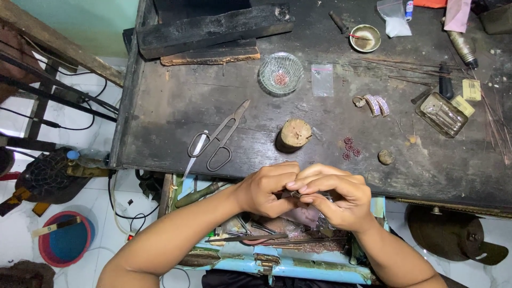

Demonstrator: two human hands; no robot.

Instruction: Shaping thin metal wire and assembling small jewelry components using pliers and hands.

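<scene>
Both my hands meet below bench [176, 112] edge: left hand [265, 190], right hand [336, 194] curled, pinching small, perhaps metal, piece [295, 194]; shears [216, 140] near.

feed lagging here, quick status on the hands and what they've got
Left hand and right hand pinched together on a tiny piece, mostly hidden. Shears, wooden stub clear on bench.

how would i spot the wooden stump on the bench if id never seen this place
Start at the dark workbench and find the big metal shears lying near its front edge. Just right of them stands the wooden stump, the only short upright pale log there.
</scene>
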